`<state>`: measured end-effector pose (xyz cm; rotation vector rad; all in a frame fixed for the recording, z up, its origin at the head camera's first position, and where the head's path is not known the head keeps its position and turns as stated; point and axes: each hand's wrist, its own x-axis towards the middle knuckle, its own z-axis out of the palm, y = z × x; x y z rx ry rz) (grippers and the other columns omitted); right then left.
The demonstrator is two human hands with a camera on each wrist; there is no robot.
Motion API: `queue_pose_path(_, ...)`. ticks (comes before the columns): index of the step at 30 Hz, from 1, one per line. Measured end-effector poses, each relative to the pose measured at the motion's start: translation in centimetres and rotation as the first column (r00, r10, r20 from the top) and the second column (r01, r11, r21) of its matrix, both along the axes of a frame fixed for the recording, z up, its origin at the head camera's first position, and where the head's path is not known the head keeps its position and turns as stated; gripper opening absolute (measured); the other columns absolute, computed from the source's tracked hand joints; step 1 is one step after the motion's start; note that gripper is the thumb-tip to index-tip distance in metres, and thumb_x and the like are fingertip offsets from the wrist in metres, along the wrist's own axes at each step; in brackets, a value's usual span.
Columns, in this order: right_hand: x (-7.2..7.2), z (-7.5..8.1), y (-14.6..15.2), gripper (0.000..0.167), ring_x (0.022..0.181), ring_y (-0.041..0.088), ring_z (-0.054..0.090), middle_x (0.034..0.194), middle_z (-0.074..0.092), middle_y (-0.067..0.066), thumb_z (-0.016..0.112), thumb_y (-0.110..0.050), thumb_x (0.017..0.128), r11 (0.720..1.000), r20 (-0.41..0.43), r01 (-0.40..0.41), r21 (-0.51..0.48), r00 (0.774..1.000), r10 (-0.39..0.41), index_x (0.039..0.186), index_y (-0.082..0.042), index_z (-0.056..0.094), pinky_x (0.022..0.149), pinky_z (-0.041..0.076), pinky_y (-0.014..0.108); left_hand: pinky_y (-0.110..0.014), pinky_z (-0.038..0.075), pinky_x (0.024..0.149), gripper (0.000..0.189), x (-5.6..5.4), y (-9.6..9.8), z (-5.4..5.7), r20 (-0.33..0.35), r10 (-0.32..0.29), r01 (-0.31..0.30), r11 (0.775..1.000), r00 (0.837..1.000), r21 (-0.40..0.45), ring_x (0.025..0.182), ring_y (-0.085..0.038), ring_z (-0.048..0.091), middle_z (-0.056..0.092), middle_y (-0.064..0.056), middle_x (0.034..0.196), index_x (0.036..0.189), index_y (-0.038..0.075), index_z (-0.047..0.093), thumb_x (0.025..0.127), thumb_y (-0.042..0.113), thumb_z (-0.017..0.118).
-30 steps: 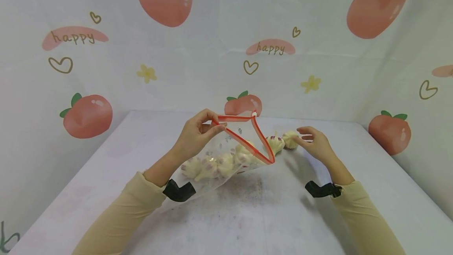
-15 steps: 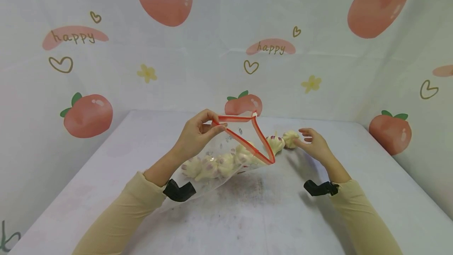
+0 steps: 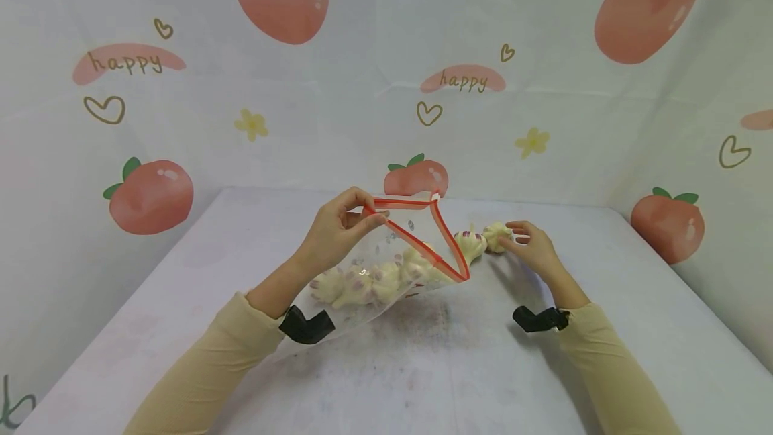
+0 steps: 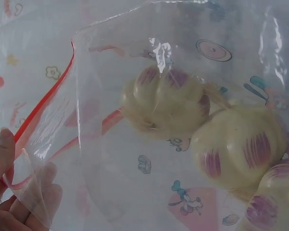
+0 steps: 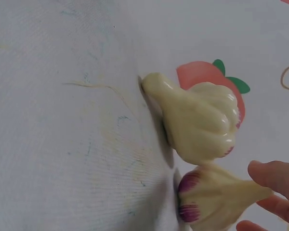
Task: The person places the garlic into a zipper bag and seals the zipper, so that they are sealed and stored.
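Note:
My left hand (image 3: 335, 230) pinches the rim of a clear zip bag (image 3: 362, 319) with a red seal, its mouth spread toward the right. Several pale garlic bulbs (image 4: 241, 149) with purple streaks lie inside, visible through the plastic. To the right of the mouth sit two loose bulbs on the table. My right hand (image 3: 536, 247) is at the farther right garlic bulb (image 3: 496, 236); in the right wrist view its stem lies between thumb and finger. The other loose garlic bulb (image 5: 200, 115) touches that one.
The white table (image 3: 386, 381) runs back to a printed cloth backdrop (image 3: 338, 119) with fruit and "happy" motifs. A black wrist mount (image 3: 306, 325) sits on the left wrist, and another black mount (image 3: 539, 319) on the right.
My right hand drew back slightly, then came left again to the outer garlic bulb. The left hand and the bag have stayed where they were.

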<state>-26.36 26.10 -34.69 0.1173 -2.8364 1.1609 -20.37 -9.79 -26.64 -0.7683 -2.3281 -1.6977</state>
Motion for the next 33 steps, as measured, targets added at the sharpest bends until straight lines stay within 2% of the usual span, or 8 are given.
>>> queue_pose_path(8, -0.5, -0.4, -0.3, 0.051, 0.123, 0.050, 0.044, 0.138, 0.037, 0.035, 0.055, -0.025, 0.094, 0.999, 0.024, 0.025, -0.021, 0.999, -0.025, 0.135, 0.001, 0.040, 0.098, 0.042, 0.053, -0.025, 0.039, 0.063, 0.017, 0.0, 0.0, 0.0, 0.003, 0.003, -0.003, 1.000, 1.000, -0.008, 0.077, 0.003, 0.066, 0.063, -0.013, 0.105, 0.095, 0.004, 0.052, 0.088, 0.014, 0.064)
queue_pose_path(16, -1.0, -0.9, -0.3, 0.049, 0.126, 0.051, 0.039, 0.141, 0.033, 0.034, 0.057, -0.021, 0.093, 0.998, 0.006, 0.035, -0.058, 0.999, -0.035, 0.133, 0.002, 0.041, 0.102, 0.037, 0.054, -0.024, 0.036, 0.059, 0.017, 0.1, 0.0, 0.1, 0.012, 0.006, -0.005, 1.000, 1.000, -0.017, 0.075, 0.003, 0.065, 0.063, -0.013, 0.106, 0.095, 0.004, 0.052, 0.088, 0.014, 0.064)
queue_pose_path(21, -1.1, -1.1, -0.6, 0.051, 0.127, 0.051, 0.037, 0.142, 0.031, 0.034, 0.058, -0.021, 0.092, 0.997, 0.018, 0.046, -0.069, 0.999, -0.044, 0.134, 0.002, 0.040, 0.104, 0.036, 0.053, -0.024, 0.039, 0.062, 0.017, 0.1, 0.0, 0.0, 0.007, 0.006, -0.006, 1.000, 1.000, -0.020, 0.074, 0.002, 0.065, 0.062, -0.012, 0.102, 0.096, 0.005, 0.052, 0.088, 0.014, 0.064)
queue_pose_path(33, -1.7, -1.8, -0.7, 0.051, 0.122, 0.049, 0.046, 0.135, 0.040, 0.036, 0.059, -0.020, 0.092, 0.994, -0.004, 0.057, -0.091, 0.998, -0.058, 0.135, 0.001, 0.040, 0.100, 0.040, 0.052, -0.024, 0.042, 0.065, 0.017, 0.0, 0.0, -0.2, 0.001, 0.008, -0.008, 1.000, 1.000, -0.024, 0.075, 0.003, 0.066, 0.062, -0.013, 0.102, 0.096, 0.005, 0.053, 0.088, 0.015, 0.064)
